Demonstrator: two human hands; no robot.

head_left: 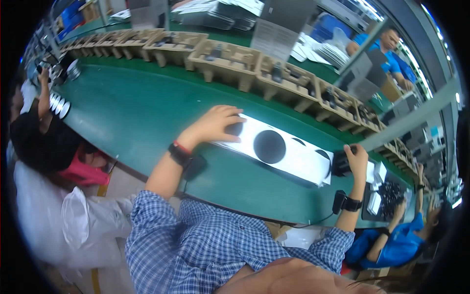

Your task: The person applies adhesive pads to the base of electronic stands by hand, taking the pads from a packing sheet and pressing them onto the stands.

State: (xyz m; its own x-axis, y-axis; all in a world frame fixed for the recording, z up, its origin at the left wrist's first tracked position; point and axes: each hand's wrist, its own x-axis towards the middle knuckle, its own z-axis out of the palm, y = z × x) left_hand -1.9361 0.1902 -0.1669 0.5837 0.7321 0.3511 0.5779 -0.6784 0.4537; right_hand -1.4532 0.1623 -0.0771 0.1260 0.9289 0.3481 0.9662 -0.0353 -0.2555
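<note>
A long white box (303,159) printed with black round shapes lies at a slant across the green workbench. My left hand (215,126) grips its left end, with the thumb and fingers on either side of a dark round patch. At the right end of the box, my right hand (357,159) is closed around a dark black piece (341,163). That piece sits right against the box end; its exact kind cannot be made out. Both wrists wear dark bands, and a thin cable hangs from the right one.
Brown moulded pulp trays (223,59) with dark parts line the bench's far side. Silvery rings (59,106) lie at the left, near a person in black. To the right, a co-worker in blue (396,245) reaches to a dark tray of black pieces (391,198). White plastic bags (78,220) stand lower left.
</note>
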